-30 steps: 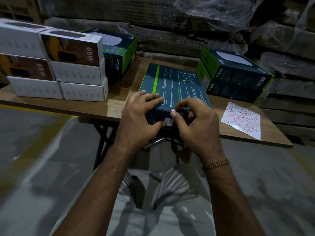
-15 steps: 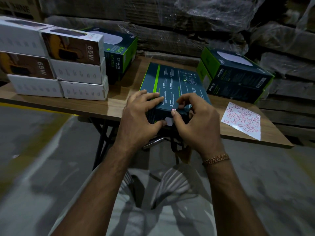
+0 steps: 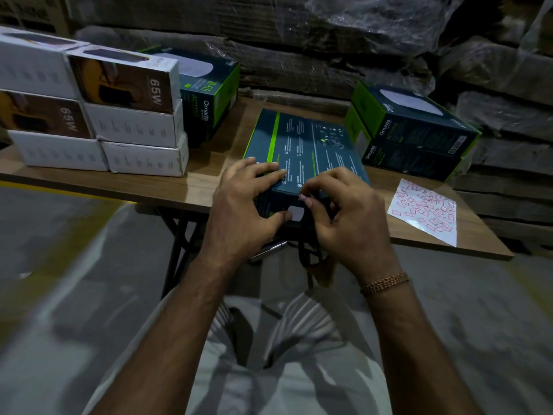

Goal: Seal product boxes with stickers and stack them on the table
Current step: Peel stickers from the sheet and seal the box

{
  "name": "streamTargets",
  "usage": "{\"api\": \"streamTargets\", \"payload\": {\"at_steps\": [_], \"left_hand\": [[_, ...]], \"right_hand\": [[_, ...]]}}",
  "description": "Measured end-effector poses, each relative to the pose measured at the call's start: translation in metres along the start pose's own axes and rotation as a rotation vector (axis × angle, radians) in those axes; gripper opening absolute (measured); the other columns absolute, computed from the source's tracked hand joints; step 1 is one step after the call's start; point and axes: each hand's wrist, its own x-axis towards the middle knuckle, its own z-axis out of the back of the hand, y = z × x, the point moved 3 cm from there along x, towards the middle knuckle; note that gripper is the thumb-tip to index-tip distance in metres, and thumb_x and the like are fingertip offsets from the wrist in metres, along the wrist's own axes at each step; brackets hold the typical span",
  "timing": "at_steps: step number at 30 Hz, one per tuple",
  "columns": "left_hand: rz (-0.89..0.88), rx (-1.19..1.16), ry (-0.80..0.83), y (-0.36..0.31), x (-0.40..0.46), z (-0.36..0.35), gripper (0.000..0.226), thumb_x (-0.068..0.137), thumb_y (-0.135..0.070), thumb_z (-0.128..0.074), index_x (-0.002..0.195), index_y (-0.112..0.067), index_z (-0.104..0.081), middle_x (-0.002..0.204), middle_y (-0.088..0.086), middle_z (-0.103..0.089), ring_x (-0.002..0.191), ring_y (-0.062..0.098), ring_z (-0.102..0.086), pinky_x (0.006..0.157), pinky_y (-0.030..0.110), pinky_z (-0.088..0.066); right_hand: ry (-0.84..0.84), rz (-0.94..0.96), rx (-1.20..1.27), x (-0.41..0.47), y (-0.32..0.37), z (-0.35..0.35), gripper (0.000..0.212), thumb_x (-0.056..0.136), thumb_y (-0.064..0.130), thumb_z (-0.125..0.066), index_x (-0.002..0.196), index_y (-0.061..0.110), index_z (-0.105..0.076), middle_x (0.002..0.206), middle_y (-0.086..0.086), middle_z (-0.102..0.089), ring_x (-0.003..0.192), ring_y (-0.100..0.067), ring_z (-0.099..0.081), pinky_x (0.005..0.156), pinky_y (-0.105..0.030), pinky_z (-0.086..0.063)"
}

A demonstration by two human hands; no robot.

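Observation:
A dark teal box with a green stripe (image 3: 311, 148) lies flat at the table's front edge. My left hand (image 3: 248, 205) grips its near left corner, fingers on top and thumb on the front face. A small pale sticker (image 3: 294, 212) sits on that front face beside my left thumb. My right hand (image 3: 344, 217) is curled over the near edge, its thumb and fingertips pressing at the edge just above the sticker. A sticker sheet (image 3: 425, 211) with red-outlined labels lies to the right on the table.
White 65W boxes (image 3: 119, 115) are stacked at the left of the wooden table (image 3: 179, 187). Another teal box (image 3: 209, 91) stands behind them, and two teal boxes (image 3: 413, 136) are stacked at the back right. Wrapped cartons form a wall behind.
My right hand's fingers have shifted slightly along the box's near edge above the sticker. My left hand and the box have stayed in place.

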Motion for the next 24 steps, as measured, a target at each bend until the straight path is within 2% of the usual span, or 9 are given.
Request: {"api": "streamTargets", "payload": {"at_steps": [6,9,12,16,24], "left_hand": [[0.008,0.002,0.011,0.0,-0.001,0.0,0.073,0.071,-0.041,-0.089,0.14,-0.023,-0.071,0.144,-0.009,-0.065,0.145,0.02,-0.043,0.12,0.033,-0.034],[0.003,0.0,0.009,0.001,-0.001,0.0,0.073,0.071,-0.042,-0.088,0.14,-0.023,-0.071,0.144,-0.009,-0.065,0.145,0.02,-0.043,0.12,0.033,-0.034],[0.003,0.006,0.004,0.001,0.0,0.0,0.073,0.071,-0.044,-0.086,0.14,-0.024,-0.071,0.144,-0.01,-0.065,0.145,0.019,-0.043,0.12,0.034,-0.035],[-0.003,0.001,0.002,0.0,0.0,0.0,0.072,0.071,-0.041,-0.088,0.139,-0.022,-0.071,0.143,-0.009,-0.065,0.145,0.021,-0.044,0.12,0.032,-0.035],[0.008,0.01,0.004,0.001,-0.002,0.001,0.071,0.074,-0.032,-0.094,0.141,-0.023,-0.07,0.145,-0.01,-0.064,0.147,0.018,-0.042,0.119,0.03,-0.032]], "right_hand": [[0.039,0.005,-0.068,0.0,-0.001,-0.005,0.025,0.101,0.028,-0.067,0.125,0.026,-0.075,0.11,0.003,-0.06,0.097,-0.018,-0.061,0.075,-0.043,-0.055],[-0.014,-0.014,0.057,-0.003,-0.001,-0.002,0.019,0.1,0.022,-0.072,0.119,0.021,-0.076,0.108,0.005,-0.064,0.097,-0.014,-0.064,0.078,-0.041,-0.055],[-0.027,0.013,0.052,-0.006,0.0,0.0,0.012,0.097,0.012,-0.073,0.107,0.017,-0.076,0.107,0.003,-0.065,0.101,-0.017,-0.064,0.082,-0.043,-0.054],[0.001,0.023,0.032,-0.003,-0.002,0.0,0.014,0.098,0.015,-0.072,0.111,0.015,-0.077,0.107,0.001,-0.064,0.1,-0.017,-0.063,0.082,-0.043,-0.055],[-0.014,-0.05,0.12,-0.011,0.001,0.007,0.027,0.09,0.018,-0.08,0.117,0.019,-0.076,0.11,0.007,-0.062,0.096,-0.006,-0.061,0.079,-0.024,-0.053]]}}
